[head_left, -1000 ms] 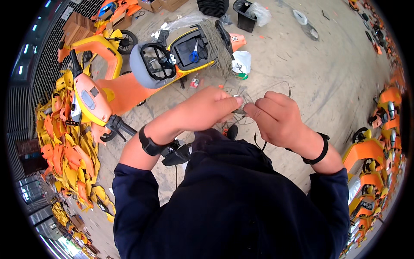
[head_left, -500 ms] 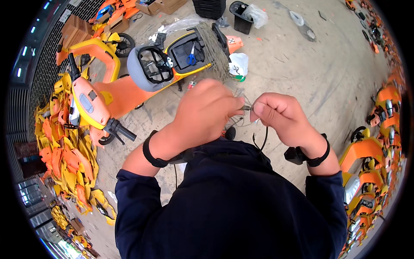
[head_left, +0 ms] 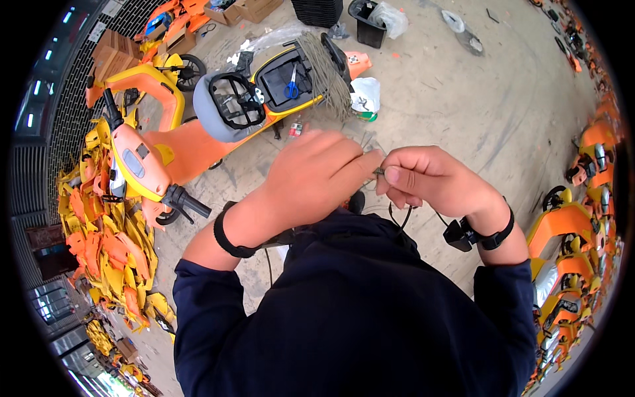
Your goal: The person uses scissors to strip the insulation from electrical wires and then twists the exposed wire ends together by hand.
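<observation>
My left hand (head_left: 317,175) is closed with bent fingers around a small dark cable piece (head_left: 379,171), its fingertips largely hidden. Facing it, my right hand (head_left: 436,182) pinches the same piece between thumb and forefinger, the other fingers curled beneath. A thin black cable (head_left: 407,215) hangs below my right fingers toward my dark clothing. Both wrists wear black straps, and a black module (head_left: 460,235) sits at the right one. Behind my hands, loose thin wires lie over the concrete, too small to trace.
An orange-yellow scooter (head_left: 188,149) stands behind, its open compartment holding blue-handled scissors (head_left: 291,89), with gray cords (head_left: 317,69) draped over it. Body panels (head_left: 112,251) pile at the left; scooters (head_left: 565,225) line the right. A black bin (head_left: 367,30) and cardboard boxes (head_left: 112,53) are at the back.
My right hand has turned so its thumb shows on top and has shifted slightly right. My left hand has rolled over, its thumb no longer showing, covering more of the cable piece.
</observation>
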{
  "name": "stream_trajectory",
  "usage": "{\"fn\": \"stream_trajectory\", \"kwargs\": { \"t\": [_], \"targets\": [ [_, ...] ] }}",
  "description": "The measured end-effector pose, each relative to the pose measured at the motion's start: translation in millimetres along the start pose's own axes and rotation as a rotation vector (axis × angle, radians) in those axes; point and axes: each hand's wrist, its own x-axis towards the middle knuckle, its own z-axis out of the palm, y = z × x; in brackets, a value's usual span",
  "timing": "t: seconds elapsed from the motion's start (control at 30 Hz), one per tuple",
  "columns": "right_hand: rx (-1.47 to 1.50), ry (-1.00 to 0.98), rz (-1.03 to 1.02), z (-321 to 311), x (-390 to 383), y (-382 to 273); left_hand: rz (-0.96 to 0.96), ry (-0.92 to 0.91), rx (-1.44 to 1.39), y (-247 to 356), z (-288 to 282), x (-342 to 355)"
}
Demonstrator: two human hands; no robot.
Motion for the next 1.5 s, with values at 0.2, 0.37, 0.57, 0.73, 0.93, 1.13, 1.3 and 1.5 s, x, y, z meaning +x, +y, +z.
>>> {"fn": "stream_trajectory", "kwargs": {
  "t": [0.2,0.37,0.57,0.73,0.93,1.13,1.3,1.5],
  "targets": [
    [-0.367,0.018,-0.093,16,-8,2,0.068,-0.235,-0.032,6,-5,-5],
    [-0.504,-0.055,-0.290,29,-20,2,0.024,-0.329,-0.322,21,-26,-9],
    [-0.485,-0.081,-0.333,42,-29,2,-0.039,-0.341,-0.446,31,-34,-20],
    [-0.512,-0.052,-0.425,46,-33,5,-0.059,-0.336,-0.476,33,-44,-24],
    [-0.560,-0.016,-0.467,42,-42,5,-0.112,-0.367,-0.468,32,-61,-32],
    [-0.611,0.010,-0.534,39,-54,9,-0.217,-0.444,-0.544,29,-83,-40],
    [-0.657,0.032,-0.565,36,-68,10,-0.313,-0.488,-0.610,28,-103,-49],
    [-0.763,0.020,-0.545,27,-84,5,-0.405,-0.553,-0.664,33,-116,-58]
  ]
}}
